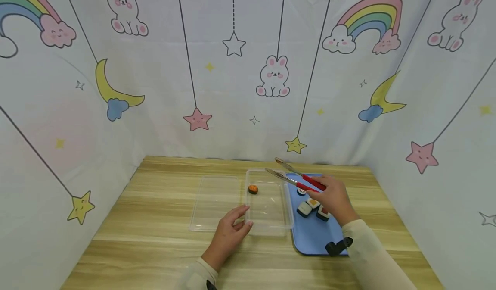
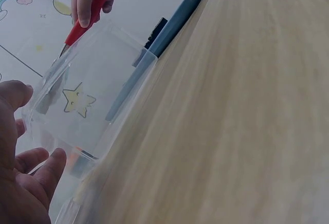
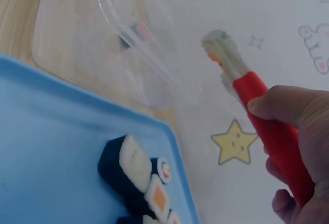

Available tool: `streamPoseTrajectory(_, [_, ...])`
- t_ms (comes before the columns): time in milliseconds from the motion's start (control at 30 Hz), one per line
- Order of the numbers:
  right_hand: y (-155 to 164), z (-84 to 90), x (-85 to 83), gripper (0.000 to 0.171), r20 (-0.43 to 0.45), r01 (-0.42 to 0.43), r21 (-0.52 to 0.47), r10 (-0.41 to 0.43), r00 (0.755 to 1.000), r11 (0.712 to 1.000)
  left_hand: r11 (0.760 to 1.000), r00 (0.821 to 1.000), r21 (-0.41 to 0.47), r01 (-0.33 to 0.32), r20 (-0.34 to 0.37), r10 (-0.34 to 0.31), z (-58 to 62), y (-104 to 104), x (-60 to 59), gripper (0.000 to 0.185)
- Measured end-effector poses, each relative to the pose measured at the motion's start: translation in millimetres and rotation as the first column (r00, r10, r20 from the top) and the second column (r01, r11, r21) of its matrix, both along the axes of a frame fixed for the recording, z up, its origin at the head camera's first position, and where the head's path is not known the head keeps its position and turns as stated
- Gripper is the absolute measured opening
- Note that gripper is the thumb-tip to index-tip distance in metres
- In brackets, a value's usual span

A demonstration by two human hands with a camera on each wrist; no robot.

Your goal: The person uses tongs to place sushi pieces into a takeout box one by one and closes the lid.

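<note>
A: Head view first: what is gripped by the right hand (image 1: 334,198)?

B: A pair of tongs (image 1: 298,177) with red handles is held in its curled fingers. The metal tips are raised above the far end of the clear box (image 1: 268,201), and nothing is seen between them. The two arms of the tongs are seen slightly apart.

A: And the left hand (image 1: 228,234)?

B: It is laid against the near left corner of the clear box, fingers loosely extended and touching the rim. Nothing is gripped by it; the same is shown by the left wrist view, where thumb and fingertips are seen beside the box wall.

A: What is found inside the box?

B: One small roll with an orange top (image 1: 253,189) is seen at the far left of its floor.

A: Where is the box placed on the desk (image 1: 162,221)?

B: Near the middle, toward the far edge. A clear lid (image 1: 215,203) is laid flat just to its left, touching or nearly so. A blue tray (image 1: 311,236) is set just beside it on the right, toward the desk's right edge.

A: What is carried by the tray?

B: Several sushi pieces (image 1: 310,207) are clustered at its far half, under the right hand. In the right wrist view, dark wrapping, white rice and orange filling can be made out.
</note>
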State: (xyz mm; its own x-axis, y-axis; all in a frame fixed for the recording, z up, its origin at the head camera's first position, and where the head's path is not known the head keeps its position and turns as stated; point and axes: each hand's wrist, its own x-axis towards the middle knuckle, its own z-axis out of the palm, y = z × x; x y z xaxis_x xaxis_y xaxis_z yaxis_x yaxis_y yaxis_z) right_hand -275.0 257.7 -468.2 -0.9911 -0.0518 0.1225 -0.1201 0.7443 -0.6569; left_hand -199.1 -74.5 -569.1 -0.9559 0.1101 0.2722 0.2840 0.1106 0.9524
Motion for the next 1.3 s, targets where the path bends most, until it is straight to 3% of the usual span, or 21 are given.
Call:
streamPoseTrajectory(367, [31.9,-12.3,4.9,0.053,-0.071,0.103,0.040,-0.100,0.992,0.994,1.000,1.000,0.007,0.002,-0.005,-0.002,0.1,0.7,-0.4,0.047])
streamPoseTrajectory(667, [58.9,-19.0,16.3,0.046,-0.137,0.108,0.108,-0.093,0.986,0.988,1.000,1.000,0.008,-0.005,0.010,0.004,0.7,1.2,0.6,0.046])
streamPoseTrajectory(1300, [80.9,-17.0,22.8,0.046,0.005,0.028,0.254,-0.031,1.000,0.967,1.000,1.000,-0.015,0.002,0.016,-0.002,1.4,0.6,-0.5,0.047])
